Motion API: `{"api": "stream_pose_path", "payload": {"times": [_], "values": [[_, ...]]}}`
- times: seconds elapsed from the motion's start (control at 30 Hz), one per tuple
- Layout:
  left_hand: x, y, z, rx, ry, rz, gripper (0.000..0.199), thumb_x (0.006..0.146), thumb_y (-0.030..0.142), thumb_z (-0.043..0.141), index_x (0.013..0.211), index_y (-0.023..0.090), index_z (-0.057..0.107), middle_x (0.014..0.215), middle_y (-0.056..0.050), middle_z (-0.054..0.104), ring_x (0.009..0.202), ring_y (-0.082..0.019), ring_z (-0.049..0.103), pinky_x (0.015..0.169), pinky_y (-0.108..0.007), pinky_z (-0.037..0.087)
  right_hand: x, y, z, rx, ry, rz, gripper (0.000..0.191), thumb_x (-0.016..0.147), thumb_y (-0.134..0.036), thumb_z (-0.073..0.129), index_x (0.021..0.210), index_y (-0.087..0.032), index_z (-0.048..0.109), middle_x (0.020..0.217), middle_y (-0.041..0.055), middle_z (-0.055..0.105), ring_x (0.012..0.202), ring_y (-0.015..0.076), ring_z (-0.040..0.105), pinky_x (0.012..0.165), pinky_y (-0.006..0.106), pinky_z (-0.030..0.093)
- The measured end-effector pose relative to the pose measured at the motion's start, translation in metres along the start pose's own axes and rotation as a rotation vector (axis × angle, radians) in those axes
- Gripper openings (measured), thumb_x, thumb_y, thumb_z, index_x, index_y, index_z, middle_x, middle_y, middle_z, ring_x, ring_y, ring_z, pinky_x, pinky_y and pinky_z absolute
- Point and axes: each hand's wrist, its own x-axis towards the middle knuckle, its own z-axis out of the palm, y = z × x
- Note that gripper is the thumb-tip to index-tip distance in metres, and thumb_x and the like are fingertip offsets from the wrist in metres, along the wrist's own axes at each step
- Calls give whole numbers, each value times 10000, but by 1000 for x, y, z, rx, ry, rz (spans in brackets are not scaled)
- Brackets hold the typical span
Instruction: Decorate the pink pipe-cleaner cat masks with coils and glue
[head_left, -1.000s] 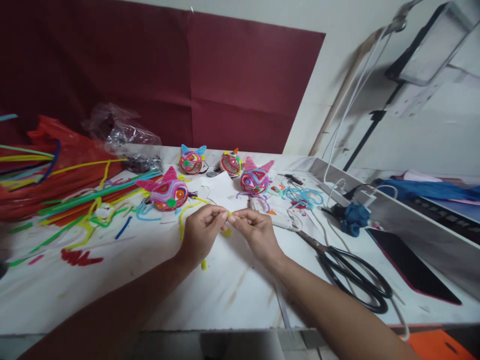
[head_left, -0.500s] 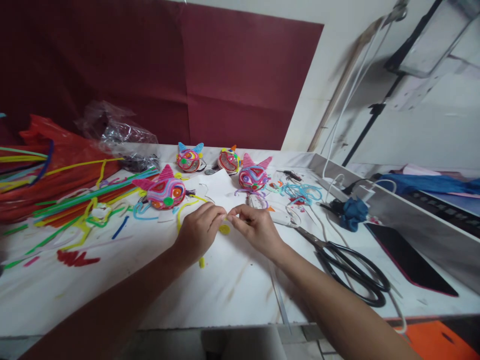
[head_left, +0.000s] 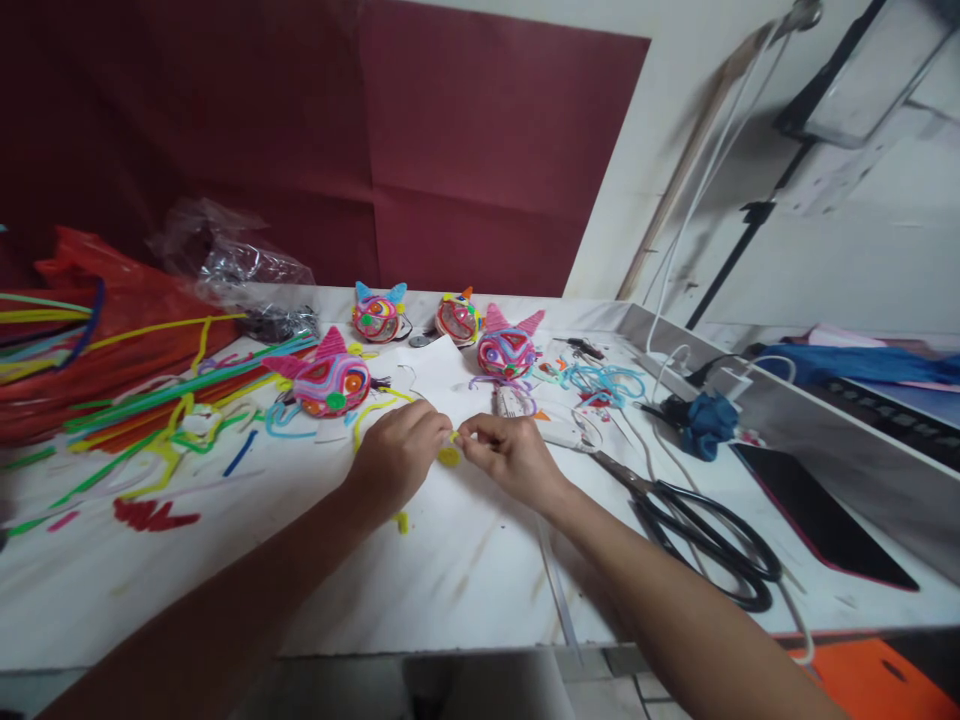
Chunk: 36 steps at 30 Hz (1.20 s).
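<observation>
My left hand and my right hand meet over the middle of the table, fingertips pinched close together. Between them shows a short bit of yellow pipe cleaner, gripped from both sides. Just beneath the fingertips is a small round yellow coil; whether it joins the held piece I cannot tell. Another yellow strand curves out behind my left hand, and a yellow end pokes out below it. A pink-eared animal head wound in colourful pipe cleaner lies beyond my left hand, a second beyond my right.
Large black-handled scissors lie right of my right forearm, near a dark phone or tablet. Loose pipe cleaners and a red plastic bag cover the left side. Smaller animal heads stand at the back.
My hands stay nearly in place. The fingertips have drawn slightly apart, so a little more of the yellow piece between them shows.
</observation>
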Motion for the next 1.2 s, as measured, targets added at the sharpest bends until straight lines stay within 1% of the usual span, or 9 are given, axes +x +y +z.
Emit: {"api": "stream_pose_path", "payload": {"times": [0.13,0.23,0.3,0.47,0.57,0.73,0.9,1.07,1.2], "values": [[3,4,0,-207,57,-174,260,1009,163,546,831,206,731,807,-41,737,766,-190,720,732,-283,577,3,1,0,189,-19,87,316,793,-499,719,747,-186,730,536,-90,376,513,96,283,520,263,215],[5,8,0,-370,44,-373,209,938,202,594,784,220,733,745,-20,710,692,-178,680,652,-269,551,4,-1,1,316,-33,174,404,731,-583,808,754,-185,743,511,-96,393,504,89,278,511,258,200],[6,10,1,-473,47,-501,175,888,247,618,761,222,736,721,-17,713,660,-178,672,610,-268,533,5,-4,2,376,-24,218,426,692,-597,852,745,-188,746,492,-100,395,496,84,271,506,255,196],[6,16,6,-717,61,-767,204,804,380,646,735,206,729,628,-14,708,582,-187,682,569,-281,545,4,-14,8,490,86,282,414,614,-559,915,680,-198,725,456,-120,324,483,72,216,488,254,170],[6,19,8,-855,66,-856,230,776,422,677,740,202,733,615,-20,730,587,-199,716,581,-287,577,2,-19,14,542,156,305,404,581,-541,932,651,-203,722,446,-121,325,479,69,198,475,254,174],[6,19,9,-925,105,-838,209,774,396,707,758,198,769,653,-33,781,632,-215,760,618,-295,617,1,-21,19,574,243,333,373,556,-502,947,660,-204,747,446,-97,423,485,78,244,470,251,214],[4,18,8,-819,123,-730,194,832,346,681,775,211,808,732,-42,825,684,-222,783,645,-301,632,0,-16,21,576,261,322,314,597,-476,920,696,-211,784,510,-45,577,499,102,361,483,257,305],[3,19,7,-698,173,-573,210,891,295,667,810,233,851,824,-51,855,758,-217,791,713,-303,641,0,-15,21,613,304,339,337,580,-481,946,702,-209,789,476,-68,520,480,87,317,474,253,293],[1,15,6,-638,150,-514,174,890,263,698,876,237,870,828,-50,853,760,-219,791,702,-296,636,1,-18,20,659,283,378,368,540,-481,979,681,-212,772,453,-98,416,470,80,267,461,256,258]]}}
